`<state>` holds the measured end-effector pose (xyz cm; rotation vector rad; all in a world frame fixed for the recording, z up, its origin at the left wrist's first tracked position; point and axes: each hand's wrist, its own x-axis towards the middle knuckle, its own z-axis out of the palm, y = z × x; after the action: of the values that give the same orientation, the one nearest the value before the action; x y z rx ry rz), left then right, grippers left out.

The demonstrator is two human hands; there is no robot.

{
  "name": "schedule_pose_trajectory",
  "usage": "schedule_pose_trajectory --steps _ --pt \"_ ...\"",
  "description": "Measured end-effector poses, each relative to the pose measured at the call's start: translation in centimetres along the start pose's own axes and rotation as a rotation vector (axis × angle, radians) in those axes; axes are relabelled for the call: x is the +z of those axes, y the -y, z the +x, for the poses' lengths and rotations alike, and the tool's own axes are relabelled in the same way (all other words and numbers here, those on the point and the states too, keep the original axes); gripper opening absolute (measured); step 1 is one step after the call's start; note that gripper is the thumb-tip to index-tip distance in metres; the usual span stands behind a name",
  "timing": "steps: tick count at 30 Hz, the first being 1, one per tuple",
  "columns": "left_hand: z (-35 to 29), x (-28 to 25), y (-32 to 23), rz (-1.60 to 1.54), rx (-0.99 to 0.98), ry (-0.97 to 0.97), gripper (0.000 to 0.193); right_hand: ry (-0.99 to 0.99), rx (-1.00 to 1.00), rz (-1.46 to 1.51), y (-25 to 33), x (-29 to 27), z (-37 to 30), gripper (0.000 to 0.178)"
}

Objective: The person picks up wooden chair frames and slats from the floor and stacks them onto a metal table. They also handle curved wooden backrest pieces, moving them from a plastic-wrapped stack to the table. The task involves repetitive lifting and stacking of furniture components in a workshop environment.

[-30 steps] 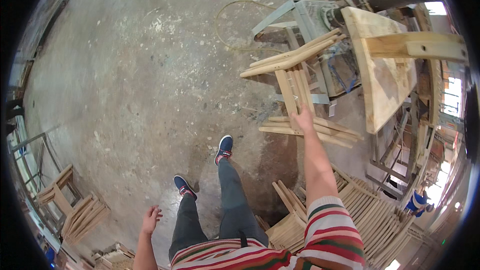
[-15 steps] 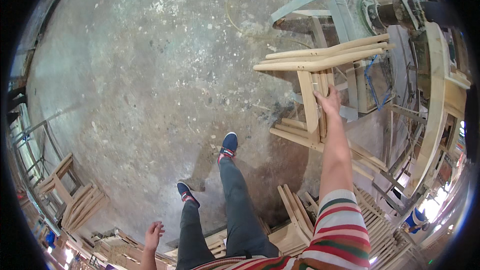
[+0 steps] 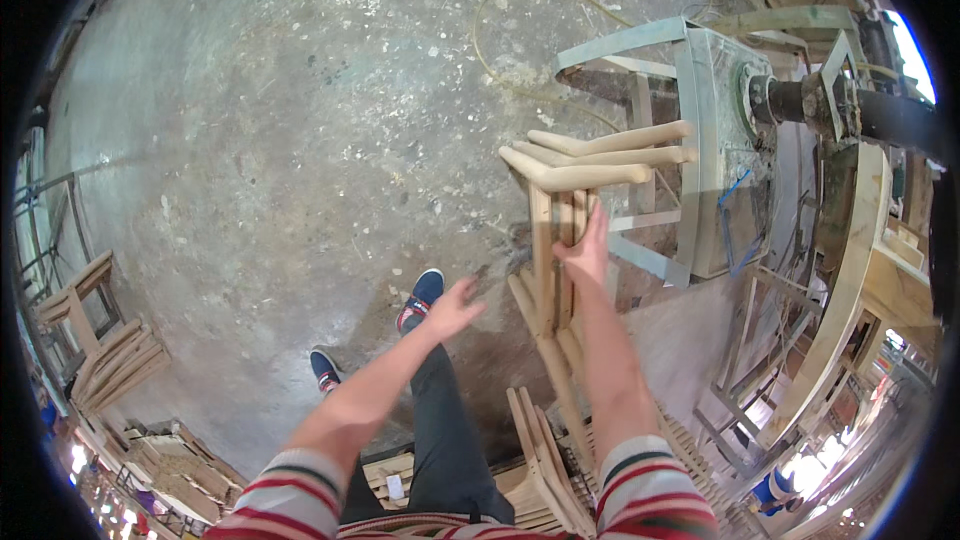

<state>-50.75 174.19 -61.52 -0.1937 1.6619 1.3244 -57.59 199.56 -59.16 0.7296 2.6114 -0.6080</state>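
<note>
Several wooden frames [image 3: 543, 250], clasped in the right hand [image 3: 587, 248], are beside the metal stand [image 3: 686, 90], the left hand [image 3: 455, 311] loosely spread and empty; carrying seems in hand, and steadying them calls for a second grip.

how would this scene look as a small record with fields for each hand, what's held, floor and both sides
right hand: gripping the held bundle by its crosspieces
left hand: fingers apart, holding nothing visible
held: several H-shaped wooden frames with bent legs, gathered together
floor: speckled concrete floor; thin yellowish hose curving across it
right side: grey metal machine stand beyond the bundle
left side: stacked curved wooden pieces
footwear: navy shoes
</note>
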Motion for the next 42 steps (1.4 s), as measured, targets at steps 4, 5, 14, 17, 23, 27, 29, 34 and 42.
schedule_pose_trajectory --steps 4,5,14,17,23,27,29,34,42 --pt "9.1 4.2 -6.2 -0.154 -0.104 -0.201 0.063 0.024 0.315 -0.102 2.8 1.1 -1.2 0.109" --pt "10.1 4.5 -6.2 -0.24 -0.154 -0.232 0.06 -0.005 0.36 -0.073 2.1 1.7 -1.7 0.11" --pt "1.1 -0.7 4.0 -0.629 -0.194 -0.38 0.036 -0.157 0.259 -0.131 0.4 4.2 -3.4 0.082" --pt "-5.1 -2.4 5.6 -0.609 -0.329 -0.61 0.019 -0.043 0.19 0.004 -0.5 4.4 -6.8 0.084" --pt "-16.3 -11.5 13.5 -1.283 -0.052 -0.932 0.022 0.128 -0.108 0.036 7.7 8.6 -14.2 0.079" --pt "-24.5 -18.4 20.4 -1.436 -0.1 -1.105 0.02 0.259 -0.296 0.06 19.0 13.1 -21.6 0.082" --pt "-29.0 -21.1 24.6 -1.479 -0.06 -1.21 0.022 0.316 -0.435 0.059 25.1 15.4 -26.6 0.079" --pt "-39.6 -26.5 33.0 -1.705 0.014 -1.483 0.018 0.36 -0.704 -0.125 39.5 20.7 -38.8 0.077" --pt "-55.8 -37.1 45.6 -1.961 0.016 -1.704 0.024 0.407 -1.263 -0.484 60.4 31.6 -56.7 0.075"
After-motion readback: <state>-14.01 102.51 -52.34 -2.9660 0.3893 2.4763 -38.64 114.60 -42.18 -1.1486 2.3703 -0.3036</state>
